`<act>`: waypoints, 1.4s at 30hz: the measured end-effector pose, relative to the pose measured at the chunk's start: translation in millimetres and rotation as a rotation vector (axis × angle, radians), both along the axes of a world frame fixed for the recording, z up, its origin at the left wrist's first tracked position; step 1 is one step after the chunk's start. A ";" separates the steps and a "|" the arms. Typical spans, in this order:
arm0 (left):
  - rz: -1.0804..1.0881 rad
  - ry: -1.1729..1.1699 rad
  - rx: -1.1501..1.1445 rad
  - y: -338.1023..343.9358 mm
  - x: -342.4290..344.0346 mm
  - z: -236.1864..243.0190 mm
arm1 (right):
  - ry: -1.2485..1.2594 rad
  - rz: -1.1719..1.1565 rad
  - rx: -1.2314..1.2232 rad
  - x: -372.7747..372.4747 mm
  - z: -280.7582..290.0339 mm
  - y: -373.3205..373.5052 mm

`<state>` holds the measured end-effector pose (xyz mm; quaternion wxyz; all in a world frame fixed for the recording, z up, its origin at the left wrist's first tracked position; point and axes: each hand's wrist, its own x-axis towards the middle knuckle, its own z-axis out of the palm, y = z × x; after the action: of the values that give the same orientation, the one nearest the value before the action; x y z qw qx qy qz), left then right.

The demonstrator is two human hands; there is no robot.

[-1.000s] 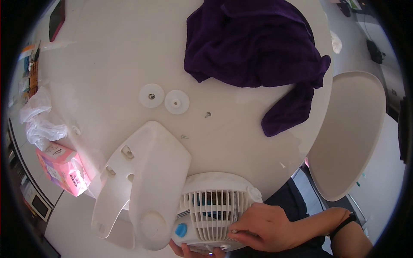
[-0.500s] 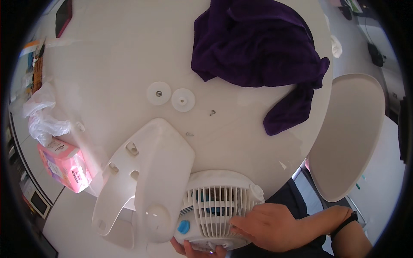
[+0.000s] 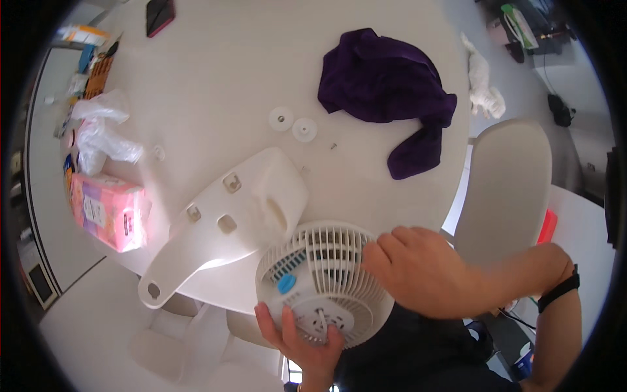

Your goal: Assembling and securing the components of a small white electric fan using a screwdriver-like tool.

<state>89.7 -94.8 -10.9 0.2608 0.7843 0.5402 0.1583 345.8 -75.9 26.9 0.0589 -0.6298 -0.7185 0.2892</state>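
Observation:
A white electric fan head (image 3: 313,261) with a slatted round grille and a blue knob (image 3: 286,283) is tilted at the table's near edge, its rear side showing. My left hand (image 3: 304,346) supports it from below, fingers and thumb spread around the rear hub. At the grille's right edge, my right hand (image 3: 418,271) is closed with bent fingers; its fingertips are partly hidden. Left of the fan lies a white curved plastic stand (image 3: 251,202) with square slots and a hole at its narrow end. Two white discs (image 3: 281,119) and a small screw (image 3: 334,146) rest beyond it.
A purple cloth (image 3: 392,81) lies crumpled at the far right of the table. Leftward are a pink tissue pack (image 3: 111,209), a clear plastic bag (image 3: 104,130) and a phone (image 3: 160,16). A light chair (image 3: 506,189) stands right; a white animal (image 3: 483,81) is on the floor.
The fan has tipped so its rear hub faces up more. My right hand has moved up along the grille's right side. The stand has turned and shows more of its slotted face.

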 end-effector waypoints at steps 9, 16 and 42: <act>-0.046 0.001 0.132 8.4 5.9 -1.4 | -0.134 0.110 -0.322 -4.8 11.1 24.5; 0.034 -0.070 0.242 2.4 5.4 -8.9 | -0.218 0.192 -0.199 -12.3 11.9 20.0; 0.035 -0.108 0.282 1.5 8.8 -12.5 | -0.359 1.327 0.512 35.5 -3.5 56.7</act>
<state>98.6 -93.3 -23.3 0.1739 0.7940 0.5113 0.2789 381.3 -19.2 23.3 -0.1019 -0.0663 -0.9924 -0.0206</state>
